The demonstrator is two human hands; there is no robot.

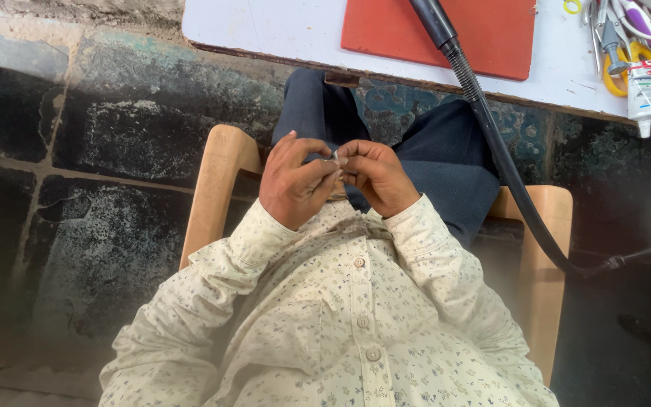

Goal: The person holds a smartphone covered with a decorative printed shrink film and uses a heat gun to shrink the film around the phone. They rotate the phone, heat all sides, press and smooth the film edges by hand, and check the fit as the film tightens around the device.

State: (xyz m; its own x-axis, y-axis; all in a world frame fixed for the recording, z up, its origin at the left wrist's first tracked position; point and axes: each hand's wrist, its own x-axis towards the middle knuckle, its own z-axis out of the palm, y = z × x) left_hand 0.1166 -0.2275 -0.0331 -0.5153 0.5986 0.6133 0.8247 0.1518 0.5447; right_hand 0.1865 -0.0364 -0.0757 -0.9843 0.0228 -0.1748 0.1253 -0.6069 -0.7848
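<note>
Two hands meet above the seated person's lap, fingertips turned toward one another. The left hand (293,183) and the right hand (377,177) pinch between them a small silvery metal piece (334,155), which shows only as a bright glint at the point where the thumbs and forefingers come together; its shape is too small to tell. The fingers of both hands are curled inward and closed on this piece, the left thumb lying along its near side, the right forefinger bent over its far side. Beneath the hands are dark blue trousers (446,169), and nearer the viewer a cream shirt with a fine floral print (340,316). The person sits on a pale wooden chair (216,188), whose frame shows on either side of the body. A black flexible hose (502,162) runs from the white table (265,26) down past the right knee to the dark stone floor (107,143). On the table lie a red mat (446,30), a white glue tube (644,90) and yellow-handled scissors (613,75), all well apart from the hands.
</note>
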